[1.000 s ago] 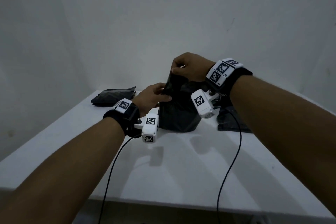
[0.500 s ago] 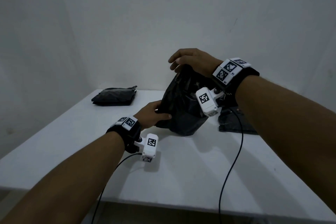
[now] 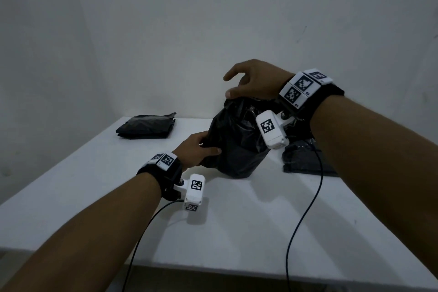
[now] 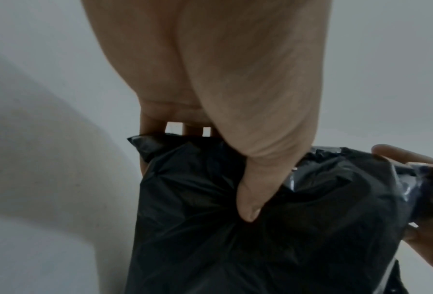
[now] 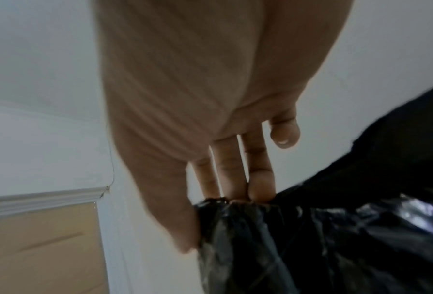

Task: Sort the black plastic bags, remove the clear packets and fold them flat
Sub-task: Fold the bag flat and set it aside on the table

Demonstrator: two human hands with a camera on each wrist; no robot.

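A crumpled black plastic bag (image 3: 237,149) stands upright on the white table (image 3: 237,232), slightly beyond its middle. My left hand (image 3: 201,149) grips the bag's lower left side, thumb pressed into the plastic (image 4: 235,248) and fingers behind it. My right hand (image 3: 228,85) hovers at the bag's gathered top. Its fingers are nearly straight, and the thumb and fingertips (image 5: 235,189) touch the rim (image 5: 235,208). What is inside the bag is hidden.
A folded stack of black bags (image 3: 147,127) lies at the back left of the table. Another flat black bag (image 3: 301,161) lies right of the upright one, under my right wrist. Two black cables (image 3: 305,208) trail over the front edge. Walls close the back and left.
My right hand has let go of its pinch on the bag's top and spread its fingers. My left hand has slid down the bag's left side toward the table.
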